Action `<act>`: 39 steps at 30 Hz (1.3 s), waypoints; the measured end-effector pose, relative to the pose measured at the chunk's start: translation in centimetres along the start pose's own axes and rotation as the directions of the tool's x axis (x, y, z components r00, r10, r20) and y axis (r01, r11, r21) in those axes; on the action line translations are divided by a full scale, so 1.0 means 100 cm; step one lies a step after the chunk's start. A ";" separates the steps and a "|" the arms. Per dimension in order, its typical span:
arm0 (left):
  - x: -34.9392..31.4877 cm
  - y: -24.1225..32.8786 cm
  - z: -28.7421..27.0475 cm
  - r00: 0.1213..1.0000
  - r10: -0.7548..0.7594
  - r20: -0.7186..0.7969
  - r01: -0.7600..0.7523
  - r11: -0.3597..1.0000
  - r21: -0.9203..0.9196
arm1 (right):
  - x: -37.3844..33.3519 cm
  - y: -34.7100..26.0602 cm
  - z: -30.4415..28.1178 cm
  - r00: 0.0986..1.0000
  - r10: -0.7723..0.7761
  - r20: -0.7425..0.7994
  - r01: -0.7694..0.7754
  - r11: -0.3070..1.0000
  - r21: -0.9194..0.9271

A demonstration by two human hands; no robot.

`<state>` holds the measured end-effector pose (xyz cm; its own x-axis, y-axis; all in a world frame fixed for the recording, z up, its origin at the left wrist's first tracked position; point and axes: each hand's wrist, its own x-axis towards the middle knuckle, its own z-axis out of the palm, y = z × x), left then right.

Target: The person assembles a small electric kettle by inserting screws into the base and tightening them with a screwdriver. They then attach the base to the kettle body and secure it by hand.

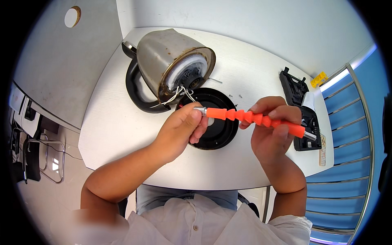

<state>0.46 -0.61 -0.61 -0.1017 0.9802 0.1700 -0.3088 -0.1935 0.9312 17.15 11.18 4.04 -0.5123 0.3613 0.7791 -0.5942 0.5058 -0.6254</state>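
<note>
Grip left: your left hand (176,128) closed, pinching the metal end of the orange shaft (258,118).
Grip right: your right hand (267,141) curled around its ribbed body, toward the other end; metal tip sticks out past your fingers.
Shaft: held crosswise above the worktop (204,171), partly over the dish (220,141).
Kettle (165,57): on its side, far left, underside exposed, white wires (176,96) hanging out.
Dish: black, just beside kettle.
Screws (240,96): loose, beyond dish.
Case (293,87): black, open, right side.
</note>
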 end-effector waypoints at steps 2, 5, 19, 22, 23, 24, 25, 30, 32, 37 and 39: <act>0.001 0.000 0.002 0.998 0.060 -0.025 -0.057 0.992 0.112 | -0.003 0.001 0.001 0.998 0.055 -0.033 -0.053 0.997 0.061; -0.001 0.002 0.005 0.982 0.164 -0.093 -0.121 0.926 0.358 | -0.007 0.006 0.007 0.980 0.171 -0.104 -0.152 0.974 0.169; 0.001 0.000 0.005 0.924 0.371 -0.093 -0.247 0.765 0.594 | -0.004 0.020 -0.002 0.788 0.595 -0.161 -0.421 0.711 0.563; 0.001 0.000 0.008 0.915 0.381 -0.128 -0.269 0.817 0.509 | -0.002 0.019 -0.004 0.772 0.609 -0.183 -0.436 0.716 0.545; 0.001 0.000 0.007 0.914 0.383 -0.133 -0.267 0.816 0.512 | -0.002 0.019 -0.005 0.773 0.606 -0.186 -0.435 0.720 0.541; 0.001 0.000 0.005 0.913 0.385 -0.138 -0.265 0.815 0.515 | -0.002 0.020 -0.006 0.775 0.603 -0.189 -0.433 0.724 0.536; 0.002 0.001 0.005 0.911 0.386 -0.142 -0.264 0.813 0.518 | -0.002 0.020 -0.006 0.777 0.600 -0.192 -0.431 0.729 0.532; 0.002 0.002 0.006 0.924 0.354 -0.147 -0.232 0.821 0.521 | -0.002 0.020 -0.005 0.795 0.581 -0.173 -0.417 0.731 0.540; 0.002 0.003 0.006 0.933 0.338 -0.119 -0.228 0.816 0.530 | -0.002 0.017 -0.004 0.820 0.548 -0.165 -0.403 0.757 0.514; 0.002 -0.002 0.002 0.943 0.305 -0.135 -0.199 0.839 0.506 | -0.006 0.018 0.000 0.946 0.323 -0.038 -0.280 0.869 0.408; 0.002 -0.003 0.002 0.965 0.221 -0.142 -0.134 0.880 0.456 | -0.007 0.016 -0.001 0.965 0.261 0.017 -0.250 0.903 0.348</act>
<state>0.71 -0.36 -0.76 -0.3011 0.8970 0.3237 0.1733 -0.2823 0.9435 16.64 11.84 2.49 -0.6600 0.4674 0.5882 -0.6246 0.0938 -0.7753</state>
